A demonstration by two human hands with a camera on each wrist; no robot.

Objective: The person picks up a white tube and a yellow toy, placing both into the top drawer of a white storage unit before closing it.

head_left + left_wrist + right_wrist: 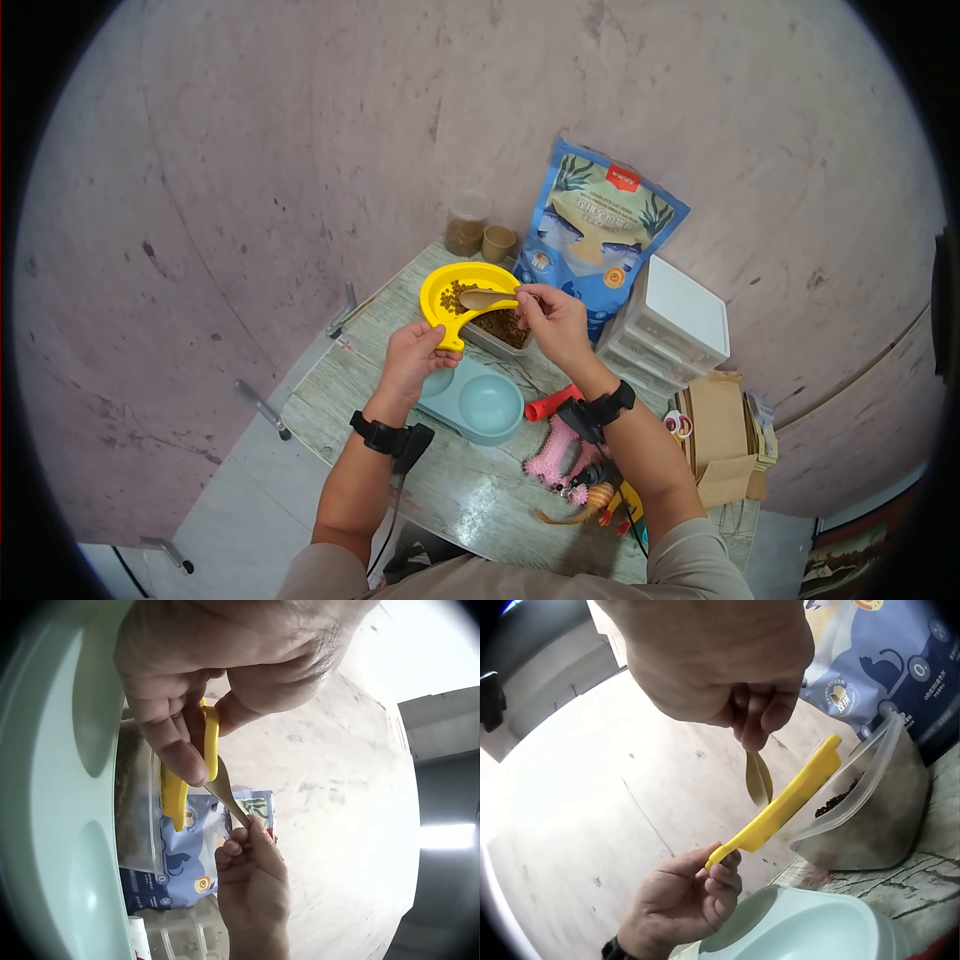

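My left hand (pixel 412 355) pinches the handle of a shallow yellow scoop (pixel 430 292) in the head view, with brown kibble (pixel 452 300) lying in its bowl. Between the fingers of my right hand (pixel 556 325) is the handle of a wooden spoon (pixel 484 299), its head over the scoop. The right wrist view shows the spoon's tip down at the scoop's rim. Below and behind the scoop stands a clear plastic container (pixel 877 832) of kibble. Nearer to me sits a light blue double pet bowl (pixel 452 412), partly covered by my left hand in the head view.
Behind the container stands a blue cat food bag (pixel 610 225), with white drawers (pixel 685 310) to its right. A lidded jar (pixel 466 228) and a brown cup (pixel 498 243) stand at the back edge. Pet toys (pixel 552 455) and paper bags (pixel 722 430) lie at right.
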